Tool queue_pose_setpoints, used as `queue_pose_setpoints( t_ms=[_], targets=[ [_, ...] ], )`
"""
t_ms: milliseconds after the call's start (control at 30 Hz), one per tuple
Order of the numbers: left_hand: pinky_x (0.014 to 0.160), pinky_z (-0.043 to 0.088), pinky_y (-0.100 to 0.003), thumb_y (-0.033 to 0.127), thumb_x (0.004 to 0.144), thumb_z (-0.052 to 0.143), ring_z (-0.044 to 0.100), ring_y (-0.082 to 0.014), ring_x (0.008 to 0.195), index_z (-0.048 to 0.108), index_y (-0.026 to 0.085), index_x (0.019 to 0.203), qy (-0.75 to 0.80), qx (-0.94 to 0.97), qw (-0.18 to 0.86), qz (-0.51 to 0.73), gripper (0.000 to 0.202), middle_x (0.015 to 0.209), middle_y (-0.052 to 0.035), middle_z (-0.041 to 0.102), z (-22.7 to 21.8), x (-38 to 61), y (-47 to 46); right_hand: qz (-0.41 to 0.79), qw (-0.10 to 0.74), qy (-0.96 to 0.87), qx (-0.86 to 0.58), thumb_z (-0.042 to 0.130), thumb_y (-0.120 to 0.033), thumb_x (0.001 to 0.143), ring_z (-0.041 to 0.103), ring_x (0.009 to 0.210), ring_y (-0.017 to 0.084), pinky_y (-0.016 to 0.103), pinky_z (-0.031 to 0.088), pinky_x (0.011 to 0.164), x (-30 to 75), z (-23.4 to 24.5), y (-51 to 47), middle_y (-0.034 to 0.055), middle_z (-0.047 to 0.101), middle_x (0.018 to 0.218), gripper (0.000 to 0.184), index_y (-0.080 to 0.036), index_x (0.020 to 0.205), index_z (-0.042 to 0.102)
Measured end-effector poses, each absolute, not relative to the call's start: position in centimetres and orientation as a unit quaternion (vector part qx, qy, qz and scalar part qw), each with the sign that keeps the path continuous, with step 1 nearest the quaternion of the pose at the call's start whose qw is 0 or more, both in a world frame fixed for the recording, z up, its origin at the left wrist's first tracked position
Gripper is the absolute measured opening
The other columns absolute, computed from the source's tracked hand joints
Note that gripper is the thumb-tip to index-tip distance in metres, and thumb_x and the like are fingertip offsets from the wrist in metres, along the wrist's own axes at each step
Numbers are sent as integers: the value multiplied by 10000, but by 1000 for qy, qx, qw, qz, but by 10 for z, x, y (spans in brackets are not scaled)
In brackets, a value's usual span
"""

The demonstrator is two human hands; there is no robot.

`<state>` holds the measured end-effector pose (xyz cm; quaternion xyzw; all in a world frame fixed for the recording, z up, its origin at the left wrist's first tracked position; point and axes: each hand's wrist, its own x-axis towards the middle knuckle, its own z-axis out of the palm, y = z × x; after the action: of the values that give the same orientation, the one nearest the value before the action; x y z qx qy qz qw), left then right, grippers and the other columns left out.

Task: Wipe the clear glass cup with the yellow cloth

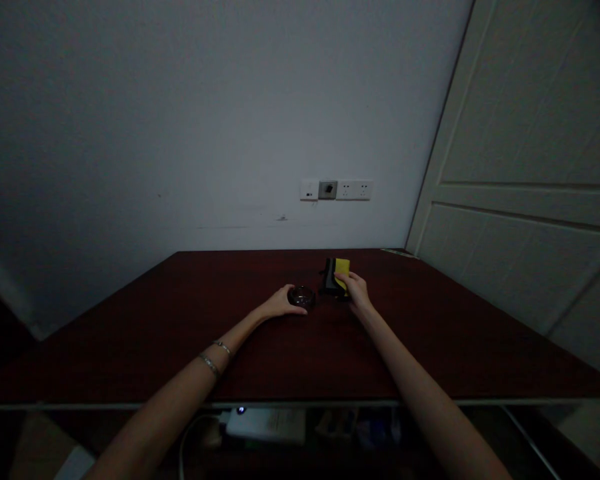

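On the dark red tabletop (220, 287), my left hand (280, 303) is curled around the left side of a small round dark glass bowl (303, 297), which looks like an ashtray. My thumb lies along its near edge. Just to the right, my right hand (356, 285) grips a yellow, grey and black object (336, 275) that looks like a small pouch; the dim light hides its exact kind. It is held upright, apart from the bowl, with my thumb across the yellow part. Whether it touches the table I cannot tell. Two bracelets (211, 360) circle my left wrist.
Behind the table rises a pale wall (230, 133) with a row of white sockets and a switch (337, 190). A panelled door (520, 200) stands at the right. Under the table's front edge (330, 403) sit a white box (267, 425), a cable and dim clutter.
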<state>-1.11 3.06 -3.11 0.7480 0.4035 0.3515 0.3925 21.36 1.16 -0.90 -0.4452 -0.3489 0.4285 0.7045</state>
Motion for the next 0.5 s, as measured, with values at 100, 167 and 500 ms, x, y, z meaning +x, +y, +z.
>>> queue_pose_setpoints(
  t_ms=[100,167,500],
  targets=[
    [882,407,-360,400,419,785,551,-248,991,489,85,1102,412,778,343,328,809,1075,-147,582,-30,-8,28,421,694,-373,-449,710,-299,486,580,515,135,219,444,470,211,-12,13,19,651,614,321,-122,739,623],
    [874,412,-352,421,429,777,552,-245,985,504,92,1084,410,787,321,331,782,1069,-137,584,-28,-7,26,416,692,-377,-454,712,-296,481,583,530,133,216,446,485,210,-13,14,18,651,621,327,-121,742,623],
    [799,438,-317,441,462,755,581,-230,894,582,112,1007,387,807,294,335,660,967,-101,629,-31,-5,28,402,696,-359,-474,730,-257,439,597,557,143,231,466,535,212,-16,15,23,657,656,344,-126,735,614]
  ],
)
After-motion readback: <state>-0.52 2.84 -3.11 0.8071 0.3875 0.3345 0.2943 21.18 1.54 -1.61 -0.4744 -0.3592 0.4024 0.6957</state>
